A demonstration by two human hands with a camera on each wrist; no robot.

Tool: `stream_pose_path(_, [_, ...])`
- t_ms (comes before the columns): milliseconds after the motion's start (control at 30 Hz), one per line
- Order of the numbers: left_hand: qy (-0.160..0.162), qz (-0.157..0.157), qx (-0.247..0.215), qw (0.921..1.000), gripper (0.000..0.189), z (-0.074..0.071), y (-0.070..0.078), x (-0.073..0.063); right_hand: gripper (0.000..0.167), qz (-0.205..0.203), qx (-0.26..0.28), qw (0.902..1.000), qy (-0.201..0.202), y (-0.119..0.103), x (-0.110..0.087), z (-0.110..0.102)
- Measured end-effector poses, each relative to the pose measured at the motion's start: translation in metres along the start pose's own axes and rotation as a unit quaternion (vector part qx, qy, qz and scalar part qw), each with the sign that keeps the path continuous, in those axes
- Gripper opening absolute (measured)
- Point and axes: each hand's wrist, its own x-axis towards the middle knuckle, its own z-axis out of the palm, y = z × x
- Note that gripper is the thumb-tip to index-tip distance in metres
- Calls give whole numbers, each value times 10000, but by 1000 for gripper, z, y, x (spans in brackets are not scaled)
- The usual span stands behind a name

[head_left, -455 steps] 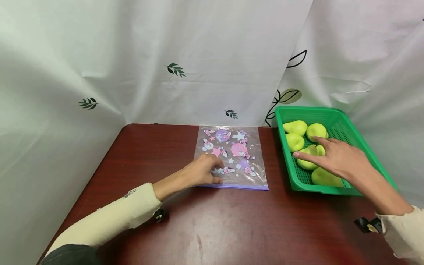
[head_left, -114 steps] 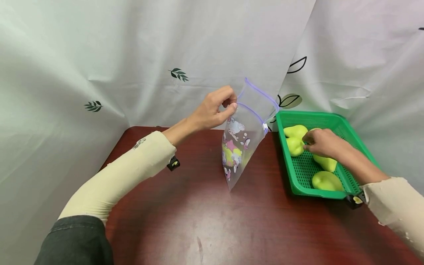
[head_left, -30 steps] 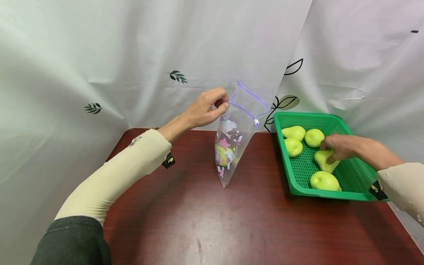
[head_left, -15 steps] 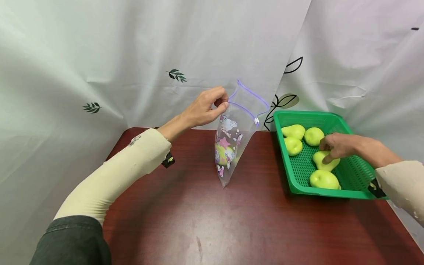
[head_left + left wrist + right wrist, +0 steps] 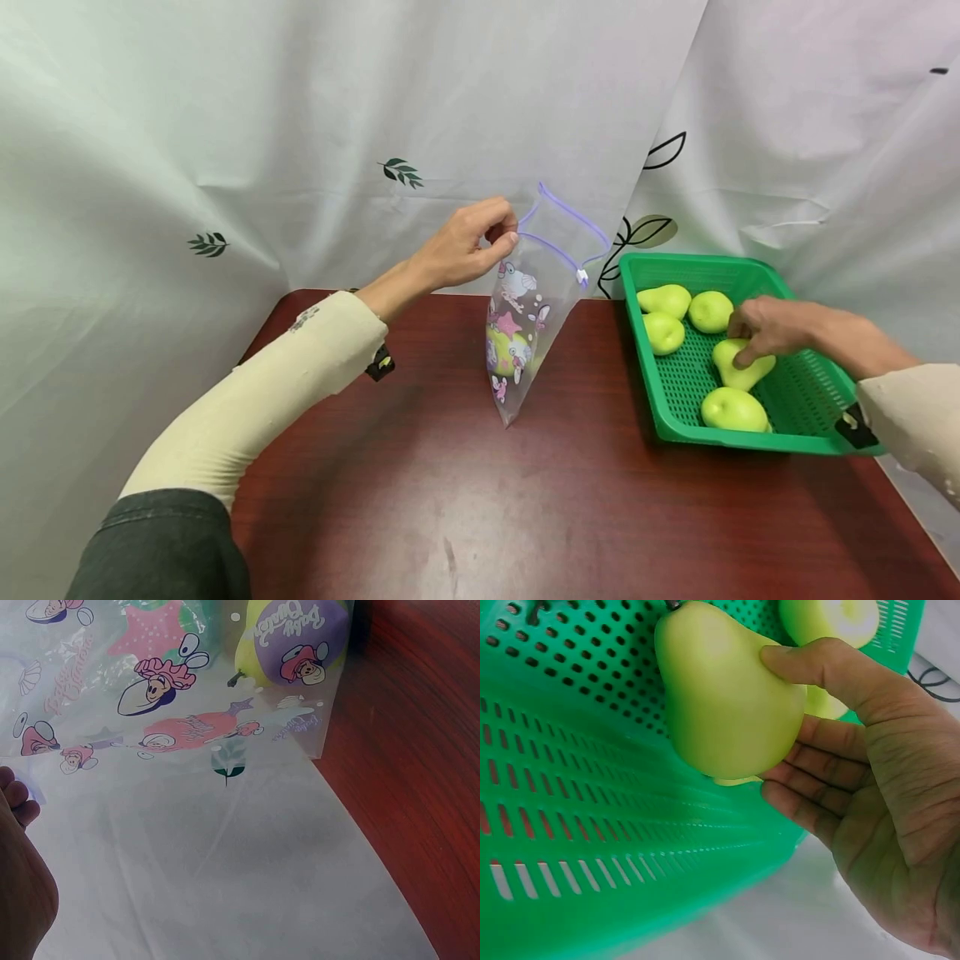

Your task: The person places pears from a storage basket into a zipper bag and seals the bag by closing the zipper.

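My left hand (image 5: 468, 243) pinches the rim of a clear zip bag (image 5: 551, 300) with a purple slider seal and cartoon print. The bag hangs with its mouth spread, its bottom corner at the tabletop. Through its printed side shows a yellow-green pear (image 5: 249, 656); the left wrist view catches its stem. Over at the right, my right hand (image 5: 780, 327) grips another pear (image 5: 720, 697) inside a green plastic basket (image 5: 651, 387). Its thumb lies on one side of that pear, with fingers against the other. The left fingertips are partly hidden in the left wrist view.
Several more pears lie in the basket: two at its far left, a round-looking one (image 5: 711, 312) behind my right hand and one (image 5: 735, 410) at the near side. A dark red table (image 5: 420, 500) carries everything. White printed sheeting (image 5: 450, 100) hangs behind.
The bag, flat on the table at first, is now lifted with its mouth apart and a pear inside. Lately my right hand has moved from the basket's left pears to a middle one, which shifts slightly.
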Motion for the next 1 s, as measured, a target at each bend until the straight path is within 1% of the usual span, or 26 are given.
stream_pose_path(33, [6, 0, -9, 10000, 11, 0, 0, 0, 37, 5, -83, 9999, 62, 0, -1, -2])
stream_pose_path(67, [10, 6, -7, 10000, 11, 0, -1, 0, 34, 3, -160, 9998, 125, -1, -1, -4])
stream_pose_path(133, [15, 32, 6, 10000, 11, -1, -2, 0, 38, 0, -270, 9994, 237, -1, -2, -8])
stream_pose_path(200, [29, 53, -4, 10000, 11, -1, -2, 0, 52, -29, -407, 9985, 373, -2, -3, -12])
stream_pose_path(300, [49, 68, -8, 10000, 11, -1, -2, -1, 55, -44, -457, 9982, 386, -5, -3, -21])
stream_pose_path(433, [53, 81, 5, 10000, 11, -1, -2, -1, 54, 8, -591, 9970, 494, -9, -4, -36])
stream_pose_path(500, [53, 96, 12, 9999, 11, -2, -2, -1, 51, 72, -620, 9961, 629, -12, -6, -44])
stream_pose_path(633, [59, 114, 25, 9999, 11, -2, -1, -1, 47, 62, -613, 9941, 897, -18, -9, -57])
stream_pose_path(1000, [65, 142, 36, 9999, 11, -2, 0, -1, 51, 8, -661, 9890, 1321, -36, -18, -80])
